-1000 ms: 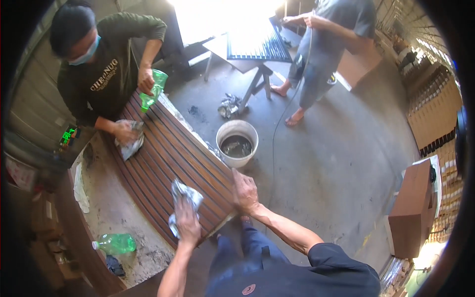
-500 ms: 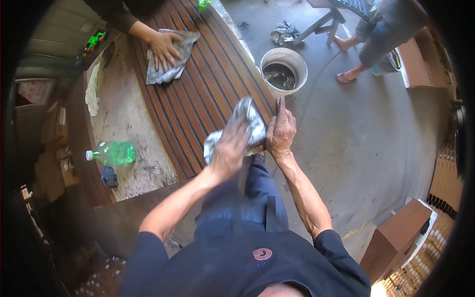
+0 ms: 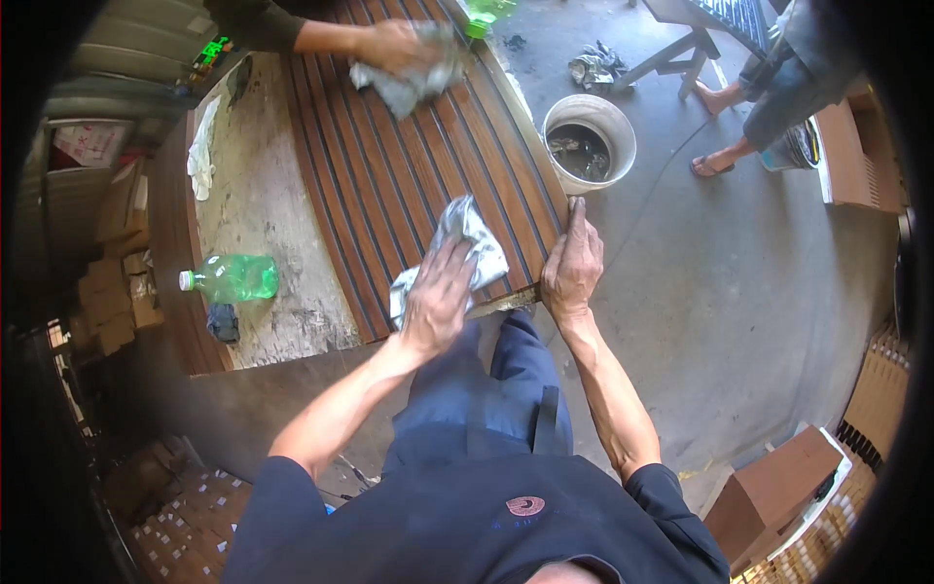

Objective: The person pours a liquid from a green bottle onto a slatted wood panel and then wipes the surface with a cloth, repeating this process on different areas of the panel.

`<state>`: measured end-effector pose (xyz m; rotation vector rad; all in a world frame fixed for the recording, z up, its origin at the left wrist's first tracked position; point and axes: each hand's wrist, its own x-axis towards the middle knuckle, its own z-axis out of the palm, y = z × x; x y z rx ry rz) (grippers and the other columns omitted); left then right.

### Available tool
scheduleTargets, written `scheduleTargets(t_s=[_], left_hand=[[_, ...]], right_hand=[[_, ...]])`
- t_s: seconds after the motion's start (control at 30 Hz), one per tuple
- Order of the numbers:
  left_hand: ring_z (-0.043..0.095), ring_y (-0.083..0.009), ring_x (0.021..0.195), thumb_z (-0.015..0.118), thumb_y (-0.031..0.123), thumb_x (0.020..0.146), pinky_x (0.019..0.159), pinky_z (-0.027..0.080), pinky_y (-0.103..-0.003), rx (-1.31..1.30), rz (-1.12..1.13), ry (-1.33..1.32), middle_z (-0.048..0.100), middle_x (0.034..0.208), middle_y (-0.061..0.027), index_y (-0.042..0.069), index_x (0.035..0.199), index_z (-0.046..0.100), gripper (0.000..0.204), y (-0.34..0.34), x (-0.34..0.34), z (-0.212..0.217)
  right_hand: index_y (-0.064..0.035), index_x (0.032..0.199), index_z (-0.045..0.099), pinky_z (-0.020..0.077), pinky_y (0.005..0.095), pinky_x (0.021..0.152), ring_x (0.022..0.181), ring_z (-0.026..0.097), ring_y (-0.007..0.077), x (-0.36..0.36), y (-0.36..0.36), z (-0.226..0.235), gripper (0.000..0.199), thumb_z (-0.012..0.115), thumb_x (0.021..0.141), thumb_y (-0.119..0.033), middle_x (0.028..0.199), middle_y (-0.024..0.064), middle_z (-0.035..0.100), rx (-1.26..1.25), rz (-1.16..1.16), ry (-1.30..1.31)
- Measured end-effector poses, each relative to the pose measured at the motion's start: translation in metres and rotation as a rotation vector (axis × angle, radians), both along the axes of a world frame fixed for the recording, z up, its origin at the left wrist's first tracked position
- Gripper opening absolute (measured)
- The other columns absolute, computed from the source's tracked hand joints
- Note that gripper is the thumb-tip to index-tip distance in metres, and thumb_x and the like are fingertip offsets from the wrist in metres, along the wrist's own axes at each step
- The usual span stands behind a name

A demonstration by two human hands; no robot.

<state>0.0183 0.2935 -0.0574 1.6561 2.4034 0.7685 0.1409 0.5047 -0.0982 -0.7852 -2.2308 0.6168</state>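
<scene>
Pressing a crumpled pale cloth (image 3: 477, 248) onto a brown slatted panel (image 3: 389, 195), the left grip (image 3: 438, 302) lies open, fingers outstretched; its palm and the slats beneath are hidden. The right grip (image 3: 572, 273) rests against the panel's near right corner — whether it clasps the edge, I cannot tell. Just beyond it stands a white bucket (image 3: 589, 109) of dark liquid (image 3: 581, 156), with paler bits too murky to identify. Well left of the left grip, a green bottle (image 3: 238, 278) lies capped on the worn surface (image 3: 282, 224), beside a dark wad (image 3: 222, 323); its fill level is unclear. Farther ahead of both grips, a co-worker's blurred hand (image 3: 394, 49) covers part of another cloth (image 3: 399, 92), and the top edge cuts off a second green bottle (image 3: 482, 19). Past the bucket lies a crumpled bundle (image 3: 596, 65), near another person's legs (image 3: 793, 102), also cropped.
</scene>
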Motion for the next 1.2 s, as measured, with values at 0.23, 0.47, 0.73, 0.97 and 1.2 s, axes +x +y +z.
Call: scheduleTargets(t_s=[0.23, 0.47, 0.73, 0.97, 1.2], left_hand=[[0.055, -0.0478, 0.143, 0.067, -0.002, 0.088, 0.122, 0.044, -0.056, 0.126, 0.127, 0.111, 0.056, 0.154, -0.0325, -0.009, 0.147, 0.057, 0.061, 0.117, -0.056, -0.022], [0.049, -0.0441, 0.151, 0.072, 0.001, 0.086, 0.124, 0.041, -0.059, 0.090, 0.028, -0.025, 0.057, 0.154, -0.0282, -0.006, 0.137, 0.065, 0.052, 0.021, 0.009, -0.003], [0.031, -0.0404, 0.163, 0.064, 0.008, 0.101, 0.135, 0.023, -0.058, -0.016, 0.374, 0.010, 0.041, 0.172, -0.0195, 0.002, 0.160, 0.049, 0.061, -0.069, 0.052, -0.006], [0.033, -0.0454, 0.160, 0.059, 0.020, 0.105, 0.134, 0.023, -0.061, -0.006, 0.705, 0.157, 0.040, 0.171, -0.0271, -0.004, 0.160, 0.045, 0.062, -0.031, -0.139, -0.029], [0.025, -0.0440, 0.164, 0.059, 0.018, 0.106, 0.135, 0.016, -0.063, -0.052, 0.626, 0.107, 0.030, 0.176, -0.0246, 0.004, 0.170, 0.034, 0.069, -0.080, -0.013, -0.032]], right_hand=[[0.0071, 0.159, 0.048, 0.0513, 0.0491, 0.105, 0.120, 0.068, 0.0409, 0.004, 0.001, -0.005, 0.067, 0.057, 0.092, 0.010, 0.138, 0.0258, 0.069, -0.064, 0.050, -0.036], [0.0040, 0.157, 0.054, 0.0535, 0.0477, 0.101, 0.110, 0.069, 0.0414, 0.002, -0.004, -0.007, 0.067, 0.059, 0.090, 0.005, 0.124, 0.0239, 0.073, -0.031, 0.037, -0.029], [0.0045, 0.160, 0.049, 0.0499, 0.0466, 0.109, 0.126, 0.064, 0.0408, 0.004, 0.002, -0.009, 0.061, 0.052, 0.099, 0.006, 0.146, 0.0222, 0.066, -0.017, 0.069, -0.048], [0.0055, 0.159, 0.050, 0.0473, 0.0488, 0.114, 0.132, 0.061, 0.0439, 0.014, -0.014, -0.002, 0.059, 0.051, 0.099, 0.007, 0.151, 0.0256, 0.063, 0.007, 0.214, -0.097], [0.0067, 0.158, 0.049, 0.0471, 0.0492, 0.114, 0.132, 0.061, 0.0448, 0.017, 0.006, -0.005, 0.060, 0.049, 0.098, 0.007, 0.152, 0.0258, 0.062, 0.039, 0.154, -0.083]])
